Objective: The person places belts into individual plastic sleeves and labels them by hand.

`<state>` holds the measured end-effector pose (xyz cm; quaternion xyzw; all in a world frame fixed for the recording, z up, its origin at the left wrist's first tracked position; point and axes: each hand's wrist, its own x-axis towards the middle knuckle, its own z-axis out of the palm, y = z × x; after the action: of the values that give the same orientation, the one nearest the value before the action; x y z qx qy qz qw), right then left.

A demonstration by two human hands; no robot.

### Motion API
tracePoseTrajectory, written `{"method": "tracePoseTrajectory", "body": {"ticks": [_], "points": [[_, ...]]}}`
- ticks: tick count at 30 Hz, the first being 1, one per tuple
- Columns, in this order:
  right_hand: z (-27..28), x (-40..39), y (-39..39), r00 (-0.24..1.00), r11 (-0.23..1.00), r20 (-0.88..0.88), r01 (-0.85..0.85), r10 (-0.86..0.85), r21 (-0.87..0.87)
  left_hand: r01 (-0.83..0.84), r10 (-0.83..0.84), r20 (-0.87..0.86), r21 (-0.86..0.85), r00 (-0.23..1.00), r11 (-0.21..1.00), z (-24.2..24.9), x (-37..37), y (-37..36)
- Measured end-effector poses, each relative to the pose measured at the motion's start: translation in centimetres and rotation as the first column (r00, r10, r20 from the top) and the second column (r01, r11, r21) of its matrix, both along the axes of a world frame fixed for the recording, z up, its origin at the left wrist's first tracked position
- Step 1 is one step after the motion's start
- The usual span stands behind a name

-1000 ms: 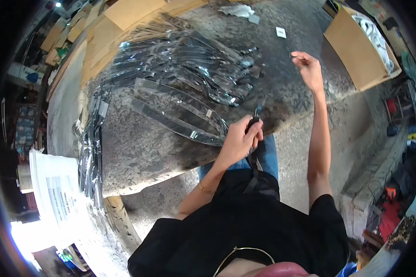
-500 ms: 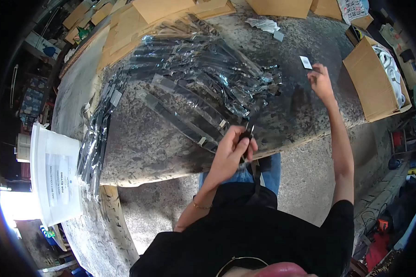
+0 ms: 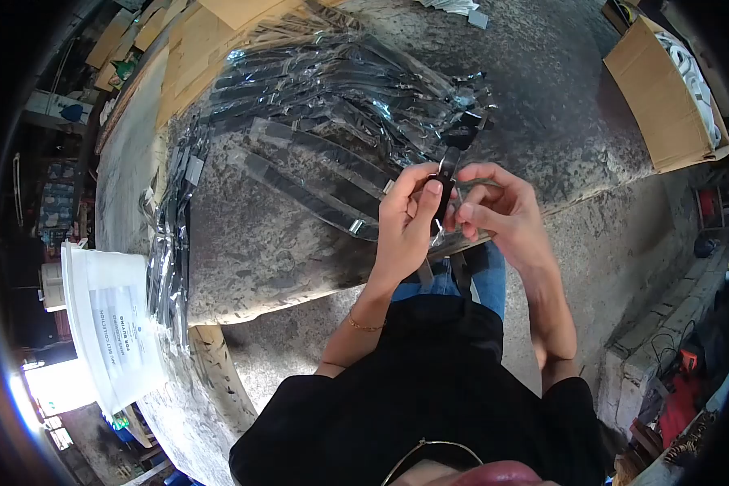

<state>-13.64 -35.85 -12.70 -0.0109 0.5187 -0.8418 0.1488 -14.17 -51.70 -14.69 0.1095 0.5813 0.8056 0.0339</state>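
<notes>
My left hand [image 3: 407, 217] is closed around a black belt [image 3: 460, 136] with a metal buckle part, held over the table's near edge. The belt's dark end points away from me, above the fingers. Close beside it, my right hand [image 3: 506, 217] has its fingers curled and pinched near the belt; what they hold is hidden. Just left of the hands lie black belts in clear plastic sleeves [image 3: 308, 198], with pale metal buckles at their near ends. Behind them spreads a large pile of sleeved belts [image 3: 324, 85].
More sleeved belts [image 3: 170, 251] hang over the table's left edge beside a white plastic tub [image 3: 109, 324]. An open cardboard box [image 3: 656, 93] with white coiled items stands at right. Cardboard sheets [image 3: 190, 61] and a small grey card [image 3: 478, 19] lie farther back.
My right hand has come from the table's right side to beside my left hand. The small white card it was near no longer shows there. The view has shifted slightly.
</notes>
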Motion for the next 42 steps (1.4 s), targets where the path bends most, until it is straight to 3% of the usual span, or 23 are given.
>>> {"method": "tracePoseTrajectory", "body": {"ticks": [2,6,13,15,17,19,21,23,25,27,29,31,32,34,35,37,38,39,42], "points": [[-0.2,0.1,-0.5,0.999,1.0,0.037,-0.002,0.003,-0.028,-0.042,0.04,-0.034,-0.08,0.999,0.996,-0.4,0.3,-0.1],[-0.6,0.1,-1.1,0.997,0.997,0.082,-0.005,0.011,-0.077,-0.044,0.039,-0.064,-0.08,0.997,0.996,-0.5,0.7,-0.6],[-1.3,0.8,-1.2,0.999,0.994,0.045,-0.008,0.013,-0.107,-0.076,0.069,-0.044,-0.192,0.997,0.978,-1.7,1.2,-0.8],[-1.4,0.8,-0.9,0.996,0.988,0.085,0.02,-0.007,-0.153,-0.051,0.04,-0.077,-0.141,0.996,0.989,-1.7,1.2,0.0],[-0.6,1.0,-0.6,0.996,0.989,0.084,0.047,-0.036,-0.137,-0.021,0.011,-0.114,-0.092,0.993,0.996,-1.5,1.1,0.4],[-0.5,1.3,-0.2,0.994,0.99,0.084,0.075,-0.065,-0.121,-0.04,-0.006,-0.227,-0.197,0.974,0.98,-1.5,1.1,0.4],[-1.1,1.5,0.2,0.995,0.999,0.092,0.043,-0.04,-0.031,-0.081,0.03,-0.23,-0.216,0.973,0.973,-1.8,1.2,0.9],[-1.2,1.8,0.5,0.997,0.998,0.061,0.044,-0.04,-0.055,-0.148,0.114,-0.223,-0.141,0.968,0.979,-1.7,1.3,1.1],[-1.2,2.1,0.7,0.999,0.996,0.039,0.032,-0.029,-0.081,-0.145,0.099,-0.246,-0.177,0.964,0.973,-2.2,1.2,0.5],[-0.9,2.0,1.2,0.994,0.993,0.109,0.011,0.001,-0.115,0.066,-0.101,-0.171,-0.198,0.98,0.978,-2.4,1.4,-0.2],[-2.0,1.5,2.1,0.993,0.994,0.08,-0.087,0.092,-0.062,0.085,-0.114,-0.219,-0.14,0.969,0.986,-2.8,1.3,-0.2],[-3.0,0.8,1.9,0.991,0.984,-0.015,0.132,-0.131,0.122,0.137,-0.148,-0.205,-0.067,0.968,0.988,-2.4,1.2,-0.5],[-2.8,0.4,1.9,0.992,0.985,-0.014,0.124,-0.124,0.122,0.12,-0.136,-0.22,-0.084,0.966,0.989,-2.5,1.2,-0.7],[-2.1,-0.1,1.8,0.902,0.884,0.213,0.417,-0.375,-0.211,0.065,-0.075,-0.116,-0.093,0.99,0.994,-2.1,1.4,-1.0],[-2.3,-0.2,2.1,0.904,0.886,0.212,0.413,-0.371,-0.21,0.017,-0.019,-0.013,-0.107,1.0,0.994,-1.9,1.5,-1.1],[-2.9,-0.1,3.0,0.904,0.817,0.156,0.427,-0.398,-0.389,0.024,-0.023,0.013,-0.118,1.0,0.993,-1.9,1.5,-1.2],[-3.0,0.2,3.0,0.917,0.826,0.06,0.383,-0.395,-0.414,0.039,-0.032,0.08,-0.086,0.996,0.995,-2.0,1.4,-1.0],[-3.0,0.6,2.9,0.915,0.826,0.061,0.387,-0.399,-0.411,0.055,-0.046,0.149,-0.054,0.988,0.997,-2.0,1.4,-0.8],[-2.6,2.1,2.6,0.896,0.916,-0.235,0.398,-0.376,0.053,0.093,-0.078,0.153,-0.096,0.985,0.991,-2.0,1.3,-0.1]]}}
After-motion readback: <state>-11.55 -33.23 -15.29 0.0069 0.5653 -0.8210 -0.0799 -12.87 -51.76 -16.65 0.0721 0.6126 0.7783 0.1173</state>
